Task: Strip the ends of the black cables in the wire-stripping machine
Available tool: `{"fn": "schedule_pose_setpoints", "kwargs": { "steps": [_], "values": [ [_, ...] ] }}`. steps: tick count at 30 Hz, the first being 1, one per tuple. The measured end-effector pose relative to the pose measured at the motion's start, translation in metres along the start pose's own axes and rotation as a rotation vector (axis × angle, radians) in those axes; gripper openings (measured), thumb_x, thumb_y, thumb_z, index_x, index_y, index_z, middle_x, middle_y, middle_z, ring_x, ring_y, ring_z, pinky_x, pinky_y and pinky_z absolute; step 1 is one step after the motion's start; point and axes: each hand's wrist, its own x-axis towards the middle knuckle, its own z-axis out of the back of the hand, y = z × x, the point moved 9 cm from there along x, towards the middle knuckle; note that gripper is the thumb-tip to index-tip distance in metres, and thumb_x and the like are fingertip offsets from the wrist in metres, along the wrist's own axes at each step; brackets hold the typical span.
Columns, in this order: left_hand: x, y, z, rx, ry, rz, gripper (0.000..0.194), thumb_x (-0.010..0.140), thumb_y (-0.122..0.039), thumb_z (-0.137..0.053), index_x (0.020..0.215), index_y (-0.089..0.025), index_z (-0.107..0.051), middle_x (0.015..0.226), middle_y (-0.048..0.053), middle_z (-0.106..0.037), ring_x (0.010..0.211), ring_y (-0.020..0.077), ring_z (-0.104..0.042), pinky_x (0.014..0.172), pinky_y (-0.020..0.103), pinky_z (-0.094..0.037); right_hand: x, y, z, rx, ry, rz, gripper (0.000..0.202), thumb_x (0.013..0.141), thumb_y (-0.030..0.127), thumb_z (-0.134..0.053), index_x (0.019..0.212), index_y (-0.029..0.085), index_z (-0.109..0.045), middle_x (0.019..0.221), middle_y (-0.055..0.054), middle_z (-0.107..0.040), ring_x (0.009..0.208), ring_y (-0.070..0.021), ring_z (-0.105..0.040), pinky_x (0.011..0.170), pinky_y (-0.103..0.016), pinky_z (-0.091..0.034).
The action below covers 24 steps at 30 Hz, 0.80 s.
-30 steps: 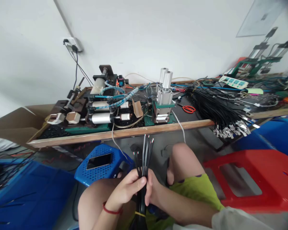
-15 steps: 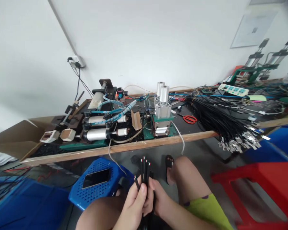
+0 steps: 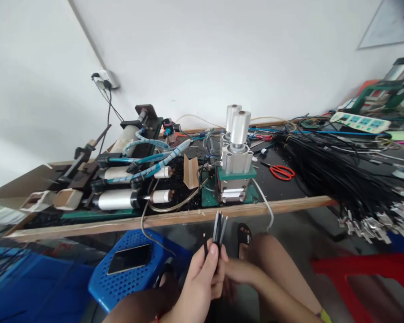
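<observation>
Left hand [image 3: 202, 280] clamped round small bunch of thin black cables with stripped coloured wire ends [image 3: 218, 226], tips up, held just below wooden bench edge [image 3: 175, 218], in front of grey twin-cylinder pneumatic press on green base [image 3: 234, 168]

Right hand [image 3: 237, 274] closed on same bunch, behind left, partly hidden

Judgement: bunch gathered, tips roughly level, none in press; big pile of black cables with metal plugs [image 3: 343, 177] on bench to right
</observation>
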Motion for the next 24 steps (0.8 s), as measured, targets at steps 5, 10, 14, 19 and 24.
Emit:
{"fn": "schedule_pose_setpoints", "kwargs": {
  "steps": [5, 10, 14, 19, 24],
  "values": [
    [0.012, 0.001, 0.002, -0.034, -0.030, 0.025, 0.072, 0.075, -0.086, -0.082, 0.088, -0.020, -0.057, 0.059, -0.013, -0.034, 0.048, 0.0039, -0.016, 0.044, 0.017, -0.014, -0.020, 0.047, 0.034, -0.548, -0.240, 0.049, 0.054, 0.088, 0.037, -0.085, 0.047, 0.026, -0.052, 0.036, 0.006, -0.037, 0.060, -0.0247, -0.069, 0.083, -0.037, -0.053],
    [0.021, 0.000, 0.007, -0.017, -0.094, 0.087, 0.074, 0.073, -0.087, -0.083, 0.093, -0.021, -0.057, 0.056, -0.014, -0.035, 0.048, 0.0047, -0.017, 0.045, 0.018, -0.016, -0.061, 0.107, 0.031, -0.857, -0.426, 0.177, 0.053, 0.087, 0.034, -0.080, 0.049, 0.028, -0.044, 0.049, -0.003, -0.050, 0.081, -0.0334, -0.071, 0.090, -0.042, -0.047],
    [0.023, 0.002, 0.015, -0.038, -0.137, 0.093, 0.070, 0.075, -0.082, -0.085, 0.092, -0.024, -0.050, 0.059, -0.014, -0.036, 0.050, 0.0054, -0.018, 0.046, 0.017, -0.016, -0.109, 0.160, -0.008, -1.136, -0.397, 0.483, 0.045, 0.098, 0.043, -0.071, 0.058, 0.025, -0.061, 0.057, -0.003, -0.063, 0.058, -0.0208, -0.060, 0.063, -0.031, -0.040],
    [0.021, 0.003, 0.006, -0.090, -0.103, 0.039, 0.062, 0.082, -0.074, -0.086, 0.097, -0.025, -0.051, 0.059, -0.014, -0.031, 0.052, 0.0064, -0.020, 0.048, 0.017, -0.021, -0.114, 0.172, -0.040, -1.063, -0.270, 0.575, 0.031, 0.107, 0.044, -0.063, 0.085, 0.025, -0.075, 0.053, 0.004, -0.061, 0.046, -0.0133, -0.054, 0.044, -0.026, -0.028],
    [0.022, -0.004, -0.011, -0.037, -0.076, -0.010, 0.058, 0.087, -0.075, -0.081, 0.092, -0.025, -0.052, 0.057, -0.014, -0.027, 0.048, 0.0053, -0.016, 0.044, 0.016, -0.021, -0.099, 0.175, -0.042, -0.807, -0.310, 0.691, 0.042, 0.103, 0.032, -0.063, 0.064, 0.022, -0.051, 0.050, 0.007, -0.042, 0.044, -0.0086, -0.037, 0.042, -0.022, -0.026]
  ]
}}
